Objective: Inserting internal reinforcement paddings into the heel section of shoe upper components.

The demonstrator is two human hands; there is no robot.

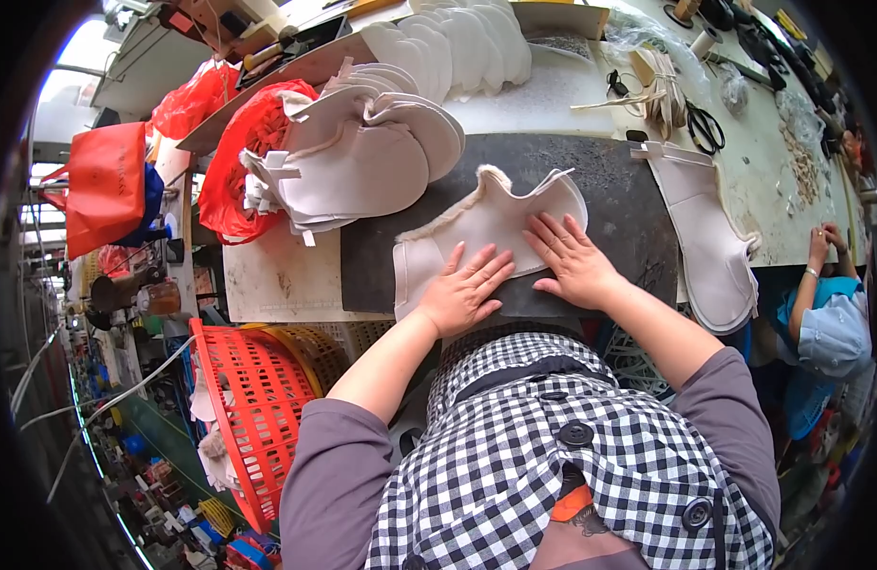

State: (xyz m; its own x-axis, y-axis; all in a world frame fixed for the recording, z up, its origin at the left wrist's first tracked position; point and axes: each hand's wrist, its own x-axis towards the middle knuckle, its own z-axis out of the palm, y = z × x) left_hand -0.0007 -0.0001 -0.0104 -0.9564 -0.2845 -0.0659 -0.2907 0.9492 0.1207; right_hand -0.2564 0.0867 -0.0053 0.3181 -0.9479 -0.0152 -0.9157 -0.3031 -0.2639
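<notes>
A pale, boot-shaped fabric upper [486,214] with a fleecy edge lies on a dark grey work mat [629,190]. My left hand [464,287] rests flat on its lower left part, fingers stretched out. To the right of it, my right hand [573,263] is spread over the upper's right part, also lying flat. Neither hand grips anything. Farther left, a stack of similar pale uppers [362,166] overlaps the mat's edge. Another upper [700,233] lies beyond the mat's right edge.
Black-handled scissors [705,129] and a bundle of pale strips [659,90] lie at the back right. White foot-shaped sheets [457,47] are piled behind. A red plastic bag [231,180] sits at left, above a red basket [258,418]. Another person [828,323] works at far right.
</notes>
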